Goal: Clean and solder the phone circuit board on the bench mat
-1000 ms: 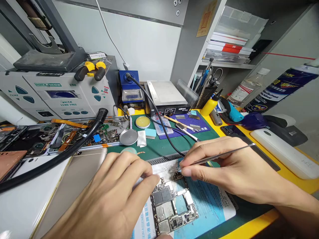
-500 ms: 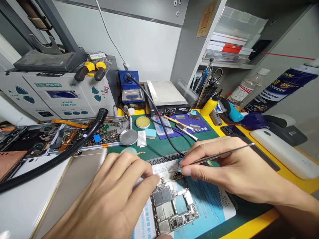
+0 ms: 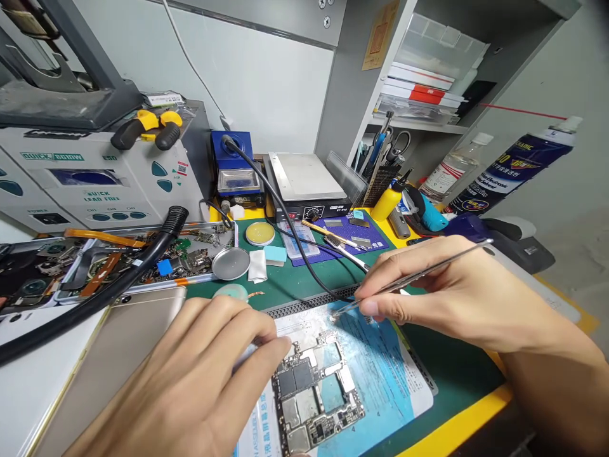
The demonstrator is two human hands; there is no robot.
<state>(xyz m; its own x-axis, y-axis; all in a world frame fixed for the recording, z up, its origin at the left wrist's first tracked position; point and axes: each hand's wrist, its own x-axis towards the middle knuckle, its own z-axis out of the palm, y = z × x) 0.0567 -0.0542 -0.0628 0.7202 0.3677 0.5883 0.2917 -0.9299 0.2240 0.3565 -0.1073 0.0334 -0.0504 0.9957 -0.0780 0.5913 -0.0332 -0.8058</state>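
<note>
A phone circuit board (image 3: 314,400) lies on a printed blue and white card (image 3: 390,374). My left hand (image 3: 200,374) is bent around the board's left side, its fingertips at the upper left edge, and a fingertip shows at the bottom edge. It grips the board, though part of the contact is hidden under the fingers. In my right hand (image 3: 428,298) are thin metal tweezers (image 3: 409,277), pinched between thumb and fingers. Their tips point down to the card just above the board's top edge, at a small shiny bit (image 3: 333,315) too small to name.
Behind the card stand a heating plate (image 3: 307,178) and a blue soldering iron stand (image 3: 236,158). A black hose (image 3: 114,298) crosses the left side over a tray of phone parts (image 3: 223,238). A tin of yellow paste (image 3: 260,233) and a brush (image 3: 345,251) lie on the green mat.
The tweezers' tips now sit above the board's top edge, and its upper right opening is no longer covered. My left hand stays at the board. The whole view has shifted slightly.
</note>
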